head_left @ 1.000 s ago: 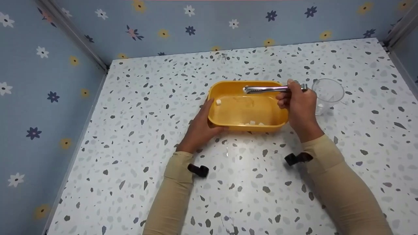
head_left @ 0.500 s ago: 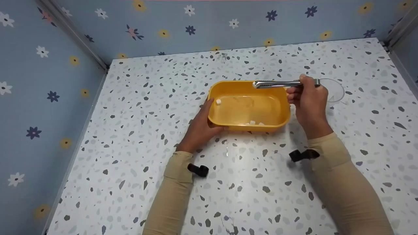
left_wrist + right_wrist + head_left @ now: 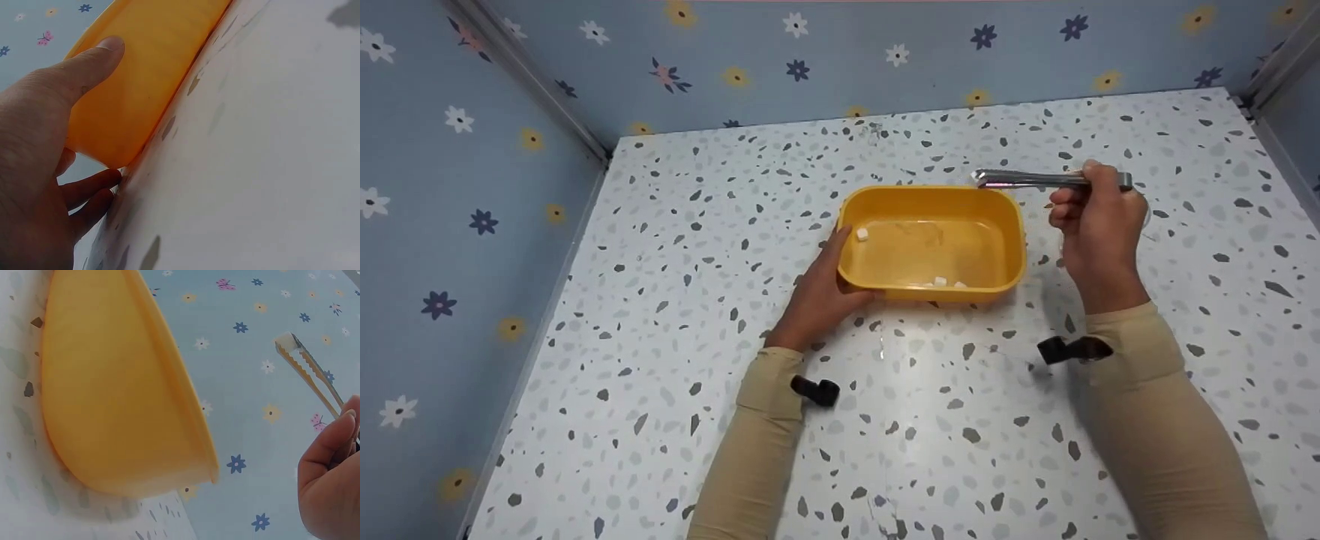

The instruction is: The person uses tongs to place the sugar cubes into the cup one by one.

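Note:
A yellow plastic tub [image 3: 934,295] sits on the speckled table, and my left hand [image 3: 817,296] grips its left end. In the left wrist view the thumb [image 3: 93,61] presses the tub's near wall while fingertips lie low by its corner. My right hand [image 3: 1106,244] holds metal tongs [image 3: 1031,180] level above the tub's far right corner. A white cube [image 3: 287,342] is pinched between the toothed tips of the tongs. Inside the tub, one white cube [image 3: 862,235] lies at the left and several more cubes [image 3: 940,282] lie along the near wall.
Behind my right hand stands a clear cup, mostly hidden, with a sliver of its rim [image 3: 1147,214] showing. A blue flowered wall [image 3: 847,60] closes the back of the table, and another panel [image 3: 472,300] runs along the left.
My right hand has moved right and away from me with the tongs and cube, from over the tub to in front of the cup. The left hand and tub stay still.

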`<state>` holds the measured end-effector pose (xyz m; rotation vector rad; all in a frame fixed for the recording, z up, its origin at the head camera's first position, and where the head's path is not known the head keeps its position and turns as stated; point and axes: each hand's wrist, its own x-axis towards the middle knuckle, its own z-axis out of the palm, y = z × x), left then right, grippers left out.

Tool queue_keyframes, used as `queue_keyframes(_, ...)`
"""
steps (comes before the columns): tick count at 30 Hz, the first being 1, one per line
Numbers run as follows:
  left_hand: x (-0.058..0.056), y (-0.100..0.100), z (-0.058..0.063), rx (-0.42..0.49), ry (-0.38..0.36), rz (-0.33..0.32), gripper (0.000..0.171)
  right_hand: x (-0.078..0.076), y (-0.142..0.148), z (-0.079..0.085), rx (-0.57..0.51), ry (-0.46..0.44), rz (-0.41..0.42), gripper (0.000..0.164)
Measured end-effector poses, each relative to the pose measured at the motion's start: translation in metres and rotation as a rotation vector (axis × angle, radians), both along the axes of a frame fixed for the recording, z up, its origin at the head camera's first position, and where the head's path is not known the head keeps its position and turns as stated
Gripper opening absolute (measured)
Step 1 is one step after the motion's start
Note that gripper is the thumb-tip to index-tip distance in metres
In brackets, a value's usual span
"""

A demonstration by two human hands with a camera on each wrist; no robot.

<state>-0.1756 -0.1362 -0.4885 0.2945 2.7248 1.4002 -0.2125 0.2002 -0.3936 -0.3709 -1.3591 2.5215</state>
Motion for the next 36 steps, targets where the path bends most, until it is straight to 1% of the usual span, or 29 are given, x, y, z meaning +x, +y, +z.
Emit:
queue_keyframes(3,0.0,0.0,0.0,0.007,0.005,-0.005,0.108,0.0,0.004,0.001,-0.02,0.028,-0.02,0.026)
queue_keyframes(9,0.0,-0.001,-0.002,0.009,0.013,-0.006,0.111,-0.002,0.012,0.003,-0.039,0.046,-0.058,0.026)
queue_keyframes(17,0.001,-0.001,-0.002,0.018,0.036,-0.019,0.107,-0.003,0.031,0.006,-0.139,0.124,-0.123,0.019)
queue_keyframes(20,0.0,-0.002,-0.001,0.022,0.031,-0.02,0.107,-0.004,0.036,0.008,-0.145,0.128,-0.144,0.02)
queue_keyframes(27,0.0,-0.004,0.0,0.004,-0.009,0.007,0.109,-0.003,0.048,0.006,-0.14,0.109,-0.192,0.022)
queue_keyframes(30,0.0,-0.003,0.001,0.015,-0.009,0.001,0.109,-0.002,0.057,0.005,-0.145,0.108,-0.221,0.021)
queue_keyframes(36,0.0,0.0,-0.001,0.014,0.0,-0.003,0.109,0.001,0.071,0.003,-0.114,0.098,-0.256,0.019)
